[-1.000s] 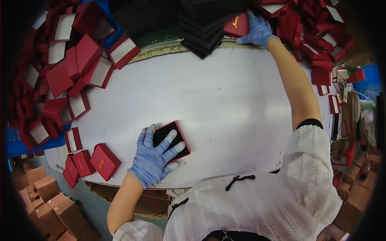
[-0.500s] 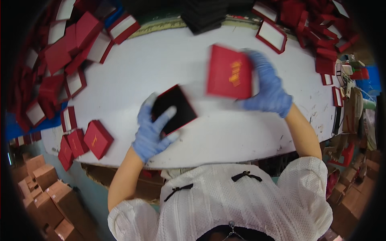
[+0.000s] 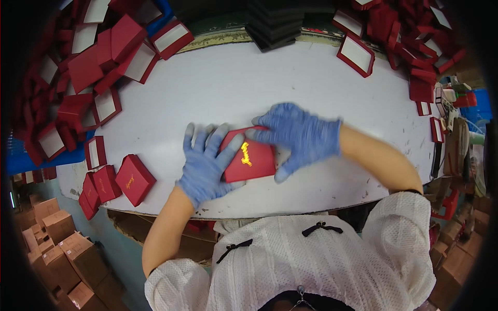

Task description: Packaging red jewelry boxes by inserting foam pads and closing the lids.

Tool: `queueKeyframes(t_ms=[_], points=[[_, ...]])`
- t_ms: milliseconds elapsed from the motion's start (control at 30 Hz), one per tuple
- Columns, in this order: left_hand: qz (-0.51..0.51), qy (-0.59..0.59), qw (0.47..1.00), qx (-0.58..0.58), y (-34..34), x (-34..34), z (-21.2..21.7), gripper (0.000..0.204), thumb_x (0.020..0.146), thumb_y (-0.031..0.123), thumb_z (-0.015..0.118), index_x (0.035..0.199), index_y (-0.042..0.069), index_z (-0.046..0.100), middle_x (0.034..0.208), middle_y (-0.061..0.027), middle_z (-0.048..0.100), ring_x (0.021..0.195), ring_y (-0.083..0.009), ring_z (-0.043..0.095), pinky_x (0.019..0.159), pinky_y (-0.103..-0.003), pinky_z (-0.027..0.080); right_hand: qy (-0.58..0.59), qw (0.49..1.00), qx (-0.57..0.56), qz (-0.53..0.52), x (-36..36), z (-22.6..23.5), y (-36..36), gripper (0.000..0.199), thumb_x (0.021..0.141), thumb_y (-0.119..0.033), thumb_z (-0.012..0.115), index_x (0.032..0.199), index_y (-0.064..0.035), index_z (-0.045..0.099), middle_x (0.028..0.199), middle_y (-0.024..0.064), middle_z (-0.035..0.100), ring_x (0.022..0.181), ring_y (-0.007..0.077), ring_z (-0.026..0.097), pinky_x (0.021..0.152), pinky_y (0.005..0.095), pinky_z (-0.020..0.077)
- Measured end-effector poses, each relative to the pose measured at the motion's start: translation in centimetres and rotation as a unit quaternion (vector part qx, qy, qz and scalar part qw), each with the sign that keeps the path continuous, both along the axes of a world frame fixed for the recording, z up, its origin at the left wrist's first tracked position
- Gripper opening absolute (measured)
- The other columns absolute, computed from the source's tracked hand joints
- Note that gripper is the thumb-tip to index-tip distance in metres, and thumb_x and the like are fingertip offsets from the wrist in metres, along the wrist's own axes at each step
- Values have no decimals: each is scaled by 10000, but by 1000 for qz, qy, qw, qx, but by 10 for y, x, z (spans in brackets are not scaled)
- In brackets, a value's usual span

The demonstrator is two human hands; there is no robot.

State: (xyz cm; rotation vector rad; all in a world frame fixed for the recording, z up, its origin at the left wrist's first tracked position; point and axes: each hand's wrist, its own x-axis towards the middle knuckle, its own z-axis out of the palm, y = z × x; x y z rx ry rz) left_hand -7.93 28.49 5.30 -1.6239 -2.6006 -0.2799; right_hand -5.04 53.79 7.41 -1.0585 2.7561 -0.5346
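A red gift box (image 3: 258, 161) with gold lettering on its lid lies on the white table in front of me, lid upward. My left hand (image 3: 202, 170), in a blue glove, grips it along its left side, thumb laid over the lid's edge. From the right, my gloved right hand (image 3: 300, 133) holds the far and right sides, its fingers at the far edge and its thumb by the near right corner. The lid covers the box's base, and how far it is pressed down is hidden.
Red lids and trays with white insides (image 3: 85, 71) are heaped at the left, more (image 3: 357, 54) at the far right. Several red boxes (image 3: 136, 179) stand at the near left. A black stack (image 3: 272, 26) rises at the far edge. Brown cartons (image 3: 80, 251) lie below the table.
My right hand has brought the red lid left and down onto the black-lined base in my left hand. The black interior is now covered.
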Motion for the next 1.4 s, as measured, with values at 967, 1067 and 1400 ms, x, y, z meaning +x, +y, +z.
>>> queueKeyframes(t_ms=[967,1067,1400], points=[[103,-128,986,-21,19,-86,-1,699,658,328,723,1256,89,449,1381,-91,345,1268,-380,261,1057,-425,203,329,891,74,-302,-155,27,94,167,799,-205,534,854,-87,639,846,90,618,823,282,585,751,396,454],[67,-135,989,-1,12,-55,-2,786,642,330,737,1304,110,376,1390,-157,305,1259,-381,274,1031,-440,247,360,853,16,-377,-156,30,98,170,809,-209,524,846,-80,628,773,94,606,781,296,588,717,396,466],[121,-96,976,152,-22,-21,-19,826,610,371,748,1292,90,376,1347,-216,320,1169,-389,364,969,-470,302,320,927,18,-195,73,-25,47,171,687,-92,617,856,-116,626,1134,83,556,1107,278,501,977,470,351]])
